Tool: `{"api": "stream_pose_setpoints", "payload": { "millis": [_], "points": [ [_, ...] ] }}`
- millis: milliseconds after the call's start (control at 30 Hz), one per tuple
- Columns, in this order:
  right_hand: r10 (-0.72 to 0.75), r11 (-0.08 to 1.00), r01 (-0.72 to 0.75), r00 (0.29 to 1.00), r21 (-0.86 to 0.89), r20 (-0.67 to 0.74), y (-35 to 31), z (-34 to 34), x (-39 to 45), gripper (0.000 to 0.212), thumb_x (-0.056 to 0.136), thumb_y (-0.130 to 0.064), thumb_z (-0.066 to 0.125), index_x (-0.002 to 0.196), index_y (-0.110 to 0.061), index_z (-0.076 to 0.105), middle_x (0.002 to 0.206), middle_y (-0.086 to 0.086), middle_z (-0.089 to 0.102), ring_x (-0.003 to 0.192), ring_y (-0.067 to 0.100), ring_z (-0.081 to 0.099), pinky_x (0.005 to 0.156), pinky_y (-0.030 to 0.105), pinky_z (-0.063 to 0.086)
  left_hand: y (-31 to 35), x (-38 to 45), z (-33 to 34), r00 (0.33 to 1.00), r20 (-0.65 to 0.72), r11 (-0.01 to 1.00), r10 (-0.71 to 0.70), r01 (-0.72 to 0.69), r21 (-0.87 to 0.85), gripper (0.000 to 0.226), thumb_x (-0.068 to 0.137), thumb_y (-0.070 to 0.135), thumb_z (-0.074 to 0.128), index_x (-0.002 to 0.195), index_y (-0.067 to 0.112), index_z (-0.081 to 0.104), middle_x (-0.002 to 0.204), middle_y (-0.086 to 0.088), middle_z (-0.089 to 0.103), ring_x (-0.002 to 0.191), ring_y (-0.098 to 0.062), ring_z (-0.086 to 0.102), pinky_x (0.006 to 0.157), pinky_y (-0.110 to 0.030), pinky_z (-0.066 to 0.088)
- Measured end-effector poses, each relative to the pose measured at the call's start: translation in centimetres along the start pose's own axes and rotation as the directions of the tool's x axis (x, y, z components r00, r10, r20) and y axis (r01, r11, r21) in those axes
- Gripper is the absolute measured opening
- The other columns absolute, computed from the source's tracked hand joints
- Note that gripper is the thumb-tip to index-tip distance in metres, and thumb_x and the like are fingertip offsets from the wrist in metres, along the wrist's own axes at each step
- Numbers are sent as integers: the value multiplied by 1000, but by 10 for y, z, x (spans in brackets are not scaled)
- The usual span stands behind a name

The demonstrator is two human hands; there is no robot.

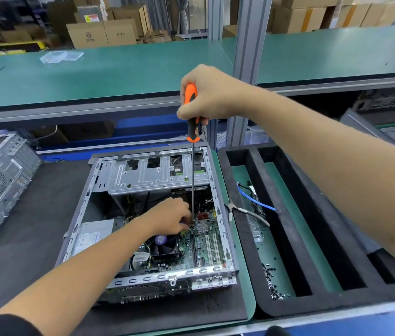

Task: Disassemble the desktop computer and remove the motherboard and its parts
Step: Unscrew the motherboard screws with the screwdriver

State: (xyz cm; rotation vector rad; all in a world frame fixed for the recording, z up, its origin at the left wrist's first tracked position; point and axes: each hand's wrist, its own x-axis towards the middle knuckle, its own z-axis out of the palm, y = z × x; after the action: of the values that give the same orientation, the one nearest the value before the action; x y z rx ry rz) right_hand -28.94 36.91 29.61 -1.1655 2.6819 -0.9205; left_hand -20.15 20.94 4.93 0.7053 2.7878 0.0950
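Note:
An open desktop case (80,214) lies on its side on a dark mat. Inside, the green motherboard (208,246) shows a small silver heatsink (202,226), a black CPU fan (165,246) and a grey power supply (94,235). My right hand (208,95) grips the orange-and-black handle of a long screwdriver (193,180), held upright, with its tip down at the board beside the heatsink. My left hand (171,217) reaches into the case, its fingers curled at the screwdriver tip; what they hold is hidden.
A black foam tray (245,238) with long slots stands right of the case, holding a blue cable (257,202), a grey cable and several loose black screws (273,282). A second computer case (0,183) lies at the left. A green shelf (119,69) runs above, with cardboard boxes behind.

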Motion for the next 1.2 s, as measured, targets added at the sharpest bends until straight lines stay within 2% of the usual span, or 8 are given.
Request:
{"api": "stream_pose_setpoints", "payload": {
  "millis": [67,200,300,367,467,600,800,1200],
  "points": [
    [-12,998,13,1000,-57,14,2,8,-1,24,74,-20,68,86,1,64,70,13,69,52,19,66,42,16,46,1,1,0,996,57,996,72,-75,56,22,90,41,62,103,26,70,94,8,57,101,-17,47,80,-32,32],
    [-14,991,20,999,-133,43,7,20,0,21,74,-24,69,83,-5,63,65,5,64,51,15,59,40,15,41,4,7,1,968,242,993,73,-94,76,32,97,36,52,127,29,61,117,0,62,110,-22,50,87,-36,41],
    [-9,988,15,999,-156,38,11,27,1,19,75,-26,69,81,-10,62,64,1,62,51,10,57,42,16,42,6,11,3,966,257,987,-18,-24,159,33,98,35,47,120,19,64,113,-4,65,105,-26,60,84,-38,50],
    [2,991,5,998,-130,55,14,31,2,18,75,-24,70,81,-9,62,66,3,65,51,12,61,42,15,45,4,12,5,969,235,981,-75,29,192,33,97,37,45,100,12,66,95,-6,65,90,-28,63,75,-37,51],
    [5,992,2,999,-128,53,16,37,3,18,75,-25,70,80,-10,62,67,4,64,53,14,59,43,17,44,-3,12,11,971,204,986,-126,100,132,35,95,38,46,87,8,64,83,-8,63,78,-29,60,66,-34,48],
    [6,987,5,998,-158,66,17,45,4,20,76,-28,70,80,-10,63,69,1,59,58,12,50,49,21,40,-10,12,14,974,183,991,-130,124,47,26,94,27,46,93,10,66,90,-9,65,84,-29,61,68,-36,50],
    [4,989,10,996,-145,90,15,55,3,21,76,-24,71,84,-6,64,77,5,65,67,17,58,57,28,48,-12,11,16,976,165,990,-141,143,3,23,91,22,48,95,10,67,93,-10,65,84,-29,59,66,-35,48],
    [-7,986,15,999,-164,50,9,47,4,21,75,-27,71,84,-9,63,67,-6,54,58,9,49,51,22,40,-10,7,11,976,154,983,-154,168,-75,25,90,19,48,100,15,71,93,-4,69,82,-24,62,65,-31,46]
  ]
}}
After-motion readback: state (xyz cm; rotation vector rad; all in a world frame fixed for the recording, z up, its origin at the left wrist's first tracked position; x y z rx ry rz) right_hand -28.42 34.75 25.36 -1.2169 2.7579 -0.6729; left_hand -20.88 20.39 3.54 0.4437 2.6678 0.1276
